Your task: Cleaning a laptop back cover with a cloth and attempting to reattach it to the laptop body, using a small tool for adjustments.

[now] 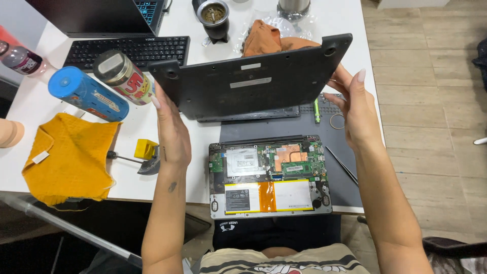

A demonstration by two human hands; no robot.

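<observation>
One white desk (30, 106) — pale plank floor (431, 101)

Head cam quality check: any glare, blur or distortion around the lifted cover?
Head view: even, bright light; sharp on the cover and open laptop, no motion blur on the left hand or right hand; soft shadow under the cover on the mat; slight sheen on the can; wide-angle bend at the table edges.

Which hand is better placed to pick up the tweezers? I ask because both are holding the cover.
Right, probably. The tweezers lie on the mat just below the right hand. The left hand grips the cover across the open laptop, farther away.
</observation>
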